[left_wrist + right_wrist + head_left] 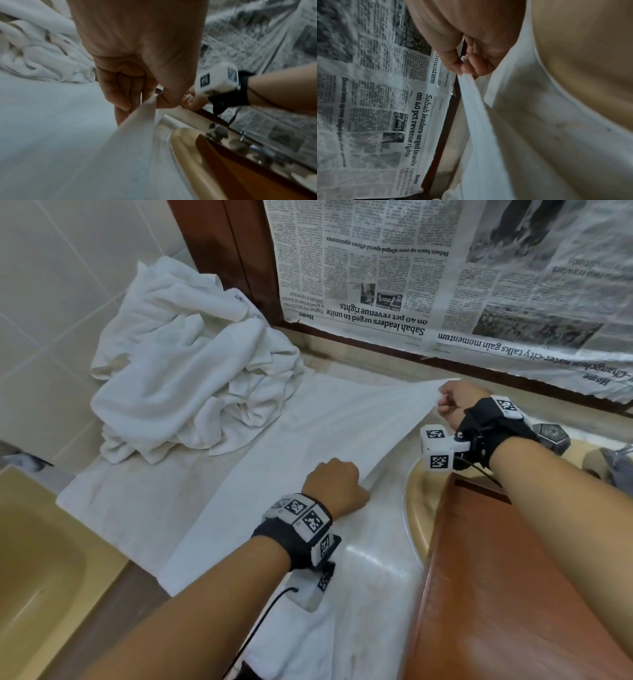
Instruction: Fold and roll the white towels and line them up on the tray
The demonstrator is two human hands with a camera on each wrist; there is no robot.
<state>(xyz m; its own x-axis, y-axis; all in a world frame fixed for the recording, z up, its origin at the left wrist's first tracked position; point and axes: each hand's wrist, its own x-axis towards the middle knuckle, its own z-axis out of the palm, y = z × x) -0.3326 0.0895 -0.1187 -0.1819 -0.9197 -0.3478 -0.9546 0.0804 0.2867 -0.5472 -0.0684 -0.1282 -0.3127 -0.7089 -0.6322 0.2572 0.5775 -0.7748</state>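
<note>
White terry cloth everywhere in this one. The towel (274,460) being worked lay spread on the marble counter (376,570), with its right-hand edge lifted off the surface. The left hand (334,486) pinched that edge at the near end, thumb against curled fingers, and the right hand (454,402) pinched the far corner up by the newspaper (445,275) taped over the mirror. So both hands were closed on the same edge, stretched taut between them.

What could go wrong, as I see it: the pile of unfolded towels (185,361) sat on the towel's far-left part, so carrying the lifted edge over for a fold would probably drag against that weight and leave a crooked, bunched fold. The near end also hung off the front of the counter, so it could slide down once tension changed. And a fingertip pinch on thin cloth slips easily if one hand pulls harder.

Orientation: the towel's long axis ran from the near counter edge away toward the wall, tilted a bit to the right, and the held edge followed that line. The wooden tray (513,594) sat just right of it over the sink (416,508), no rolled towels visible on it yet.
</note>
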